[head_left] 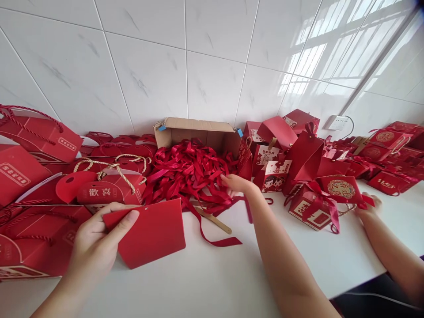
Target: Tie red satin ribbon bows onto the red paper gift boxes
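A folded red card box [154, 234] with a small hole near its top edge is pinched between the thumb and fingers of my left hand [107, 232]. My right hand [236, 184] is at the right side of a heap of red ribbons [185, 172], fingers drawn together on ribbon strands; its fingertips are partly hidden. The ribbons spill from an open cardboard box [198, 126] lying against the wall. One loose ribbon end [223, 242] stretches over the white table [198, 282], beside a flat gold-coloured strip [213, 219].
Red gift boxes with rope handles [112, 187] crowd the left. More red boxes [303, 154] stand right of the ribbons. Another person's hand [369, 205] is at the right, beside a ribbon-tied box [313, 207]. A power strip [338, 123] is by the wall.
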`<state>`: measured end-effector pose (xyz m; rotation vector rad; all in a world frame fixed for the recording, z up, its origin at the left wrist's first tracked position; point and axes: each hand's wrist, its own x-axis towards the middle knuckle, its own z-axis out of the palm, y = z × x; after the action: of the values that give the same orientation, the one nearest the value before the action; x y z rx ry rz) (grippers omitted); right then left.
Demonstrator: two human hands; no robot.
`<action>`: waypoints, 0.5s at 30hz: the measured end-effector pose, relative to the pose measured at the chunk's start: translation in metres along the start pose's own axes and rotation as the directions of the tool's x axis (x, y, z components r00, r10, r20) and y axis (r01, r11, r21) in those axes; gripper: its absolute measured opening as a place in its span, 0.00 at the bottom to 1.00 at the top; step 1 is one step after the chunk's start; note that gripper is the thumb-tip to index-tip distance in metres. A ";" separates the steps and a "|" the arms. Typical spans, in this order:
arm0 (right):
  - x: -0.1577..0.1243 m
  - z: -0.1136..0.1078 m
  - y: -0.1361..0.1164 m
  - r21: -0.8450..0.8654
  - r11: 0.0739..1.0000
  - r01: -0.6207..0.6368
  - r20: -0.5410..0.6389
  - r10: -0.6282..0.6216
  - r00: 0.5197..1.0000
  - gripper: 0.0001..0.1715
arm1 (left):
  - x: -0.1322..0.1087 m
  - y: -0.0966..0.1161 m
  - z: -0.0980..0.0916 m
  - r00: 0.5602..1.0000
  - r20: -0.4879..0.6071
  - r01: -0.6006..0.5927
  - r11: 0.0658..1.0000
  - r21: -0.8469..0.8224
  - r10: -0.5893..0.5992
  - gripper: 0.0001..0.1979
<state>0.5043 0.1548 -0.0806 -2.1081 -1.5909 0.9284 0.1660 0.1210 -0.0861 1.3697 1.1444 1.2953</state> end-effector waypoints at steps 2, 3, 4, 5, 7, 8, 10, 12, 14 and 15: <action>-0.003 -0.015 0.016 -0.088 0.992 -0.091 0.073 0.098 0.993 0.16 | 0.000 0.000 0.000 1.000 -0.009 0.014 1.000 -0.015 -0.014 0.21; -0.004 -0.021 0.022 -0.137 0.983 -0.125 0.079 0.137 0.987 0.15 | 0.000 0.001 0.000 1.000 -0.013 0.021 1.000 -0.018 -0.021 0.22; -0.005 -0.025 0.026 -0.179 0.972 -0.151 0.056 0.164 0.985 0.14 | -0.001 0.001 0.000 0.999 -0.017 0.030 0.999 -0.020 -0.030 0.22; -0.005 -0.029 0.028 -0.214 0.962 -0.170 0.012 0.177 0.984 0.14 | -0.001 0.001 0.000 0.999 -0.017 0.042 0.999 -0.020 -0.042 0.22; -0.001 -0.030 0.027 -0.259 0.948 -0.184 -0.110 0.161 0.981 0.14 | -0.002 0.001 0.000 0.998 -0.012 0.059 0.998 -0.021 -0.059 0.21; 0.003 -0.029 0.025 -0.268 0.947 -0.174 -0.172 0.131 0.976 0.15 | -0.002 0.001 0.000 0.998 -0.011 0.060 0.998 -0.025 -0.060 0.21; 0.012 -0.021 0.019 -0.274 0.955 -0.117 -0.266 0.041 0.963 0.16 | -0.002 -0.001 0.000 0.998 -0.008 0.060 0.998 -0.033 -0.060 0.20; 0.022 -0.009 0.015 -0.273 0.961 -0.041 -0.317 -0.050 0.947 0.17 | -0.002 -0.002 -0.001 0.998 -0.015 0.064 0.997 -0.044 -0.064 0.21; 0.032 0.002 0.014 -0.270 0.963 0.005 -0.339 -0.100 0.935 0.17 | -0.001 -0.003 -0.001 0.997 -0.029 0.071 0.996 -0.047 -0.073 0.21; 0.036 0.007 0.015 -0.268 0.963 0.012 -0.348 -0.108 0.931 0.16 | -0.001 -0.002 -0.001 0.997 -0.033 0.073 0.996 -0.046 -0.075 0.21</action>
<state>0.5164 0.1828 -0.1057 -2.2247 -1.6388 0.2927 0.1653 0.1209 -0.0885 1.2648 1.1718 1.2887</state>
